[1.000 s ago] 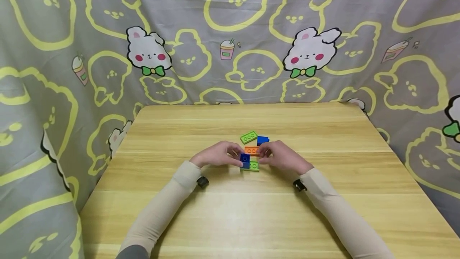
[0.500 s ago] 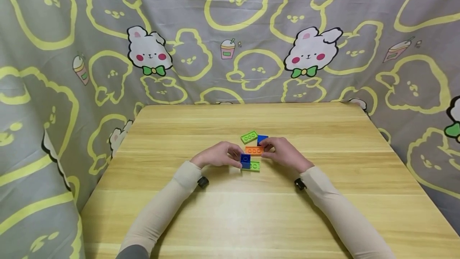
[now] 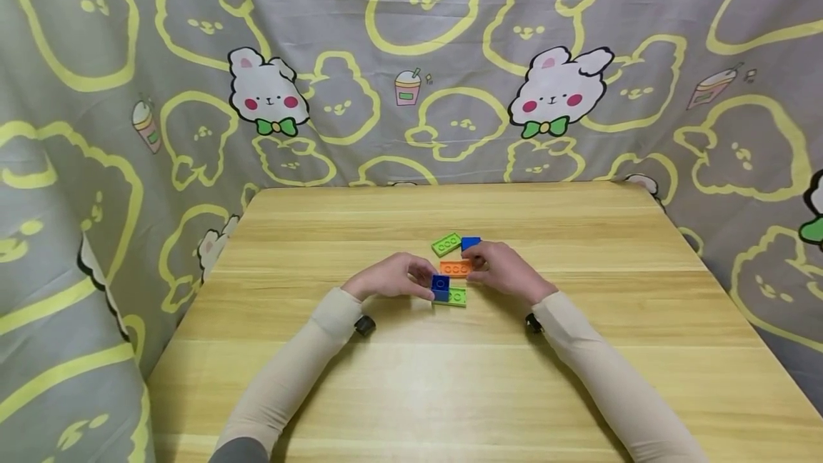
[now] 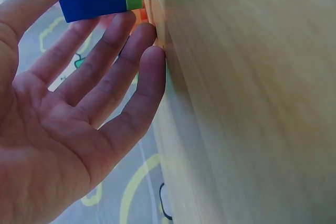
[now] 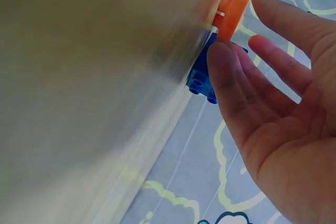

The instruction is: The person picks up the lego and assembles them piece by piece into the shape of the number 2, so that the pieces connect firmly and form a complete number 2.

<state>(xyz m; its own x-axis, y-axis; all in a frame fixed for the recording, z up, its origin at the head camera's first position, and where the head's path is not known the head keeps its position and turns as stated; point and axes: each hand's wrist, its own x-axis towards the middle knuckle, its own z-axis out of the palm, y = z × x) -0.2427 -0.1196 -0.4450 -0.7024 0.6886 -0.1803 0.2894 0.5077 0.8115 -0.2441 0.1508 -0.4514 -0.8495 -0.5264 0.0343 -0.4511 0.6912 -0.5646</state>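
Blue brick [image 3: 440, 289], hollow side up, sits on left end of near green plate [image 3: 458, 297]; left hand [image 3: 393, 275] pinches the brick between thumb and fingers. Orange plate [image 3: 453, 269] lies just beyond, studs down. Right hand [image 3: 506, 271] has thumb and fingers spread about its right end; can't tell if it grips. Far green plate [image 3: 446, 244] and second blue brick [image 3: 471, 242] further back. All on wooden table [image 3: 411, 391], patterned grey curtain [image 3: 450, 20] behind.
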